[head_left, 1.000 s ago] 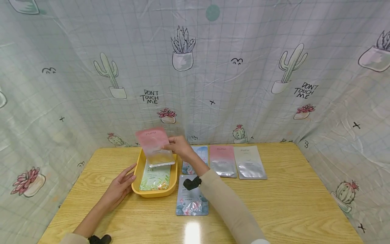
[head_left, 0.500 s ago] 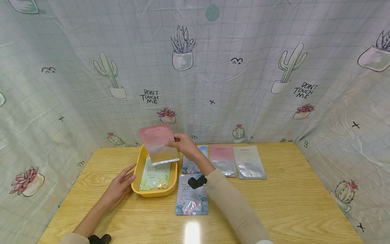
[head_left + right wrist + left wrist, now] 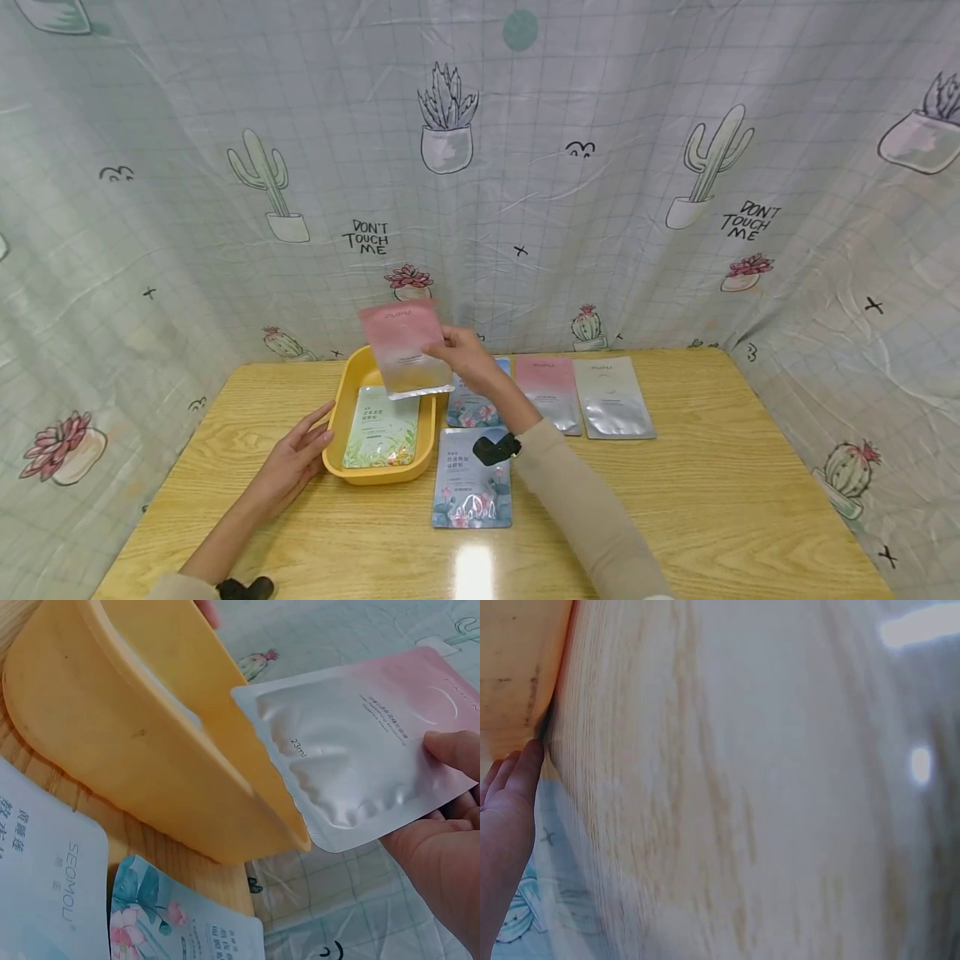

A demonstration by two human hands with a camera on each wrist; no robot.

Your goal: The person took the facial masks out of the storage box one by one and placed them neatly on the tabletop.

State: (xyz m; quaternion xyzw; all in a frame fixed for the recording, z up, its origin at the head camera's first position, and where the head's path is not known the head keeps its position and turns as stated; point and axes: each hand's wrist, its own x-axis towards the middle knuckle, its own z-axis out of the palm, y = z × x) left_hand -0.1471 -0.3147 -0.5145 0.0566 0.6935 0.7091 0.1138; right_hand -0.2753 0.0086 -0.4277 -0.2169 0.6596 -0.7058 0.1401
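Observation:
My right hand [image 3: 472, 358] pinches a pink and silver face mask packet [image 3: 408, 346] by its right edge, thumb on the printed front. The packet is raised over the far right part of a yellow plastic bin [image 3: 378, 477]; in the right wrist view its silver lower end [image 3: 330, 765] overlaps the bin's rim [image 3: 202, 742]. Inside the bin lies a green leafy mask packet [image 3: 381, 429]. My left hand [image 3: 288, 458] rests at the bin's left side with fingers extended, fingertips right at its wall. In the left wrist view those fingers [image 3: 526, 769] lie along the bin [image 3: 517, 675].
Right of the bin lie two blue floral mask packets, a near one [image 3: 472, 492] and a far one [image 3: 472, 408] partly behind my right hand. Farther right are another pink packet [image 3: 551, 404] and a cream one [image 3: 615, 400]. A printed curtain [image 3: 525, 208] borders the wooden table [image 3: 712, 500].
My right hand has moved right and slightly up with the pink packet, showing more of the bin and the green packet. The left hand has stayed at the bin.

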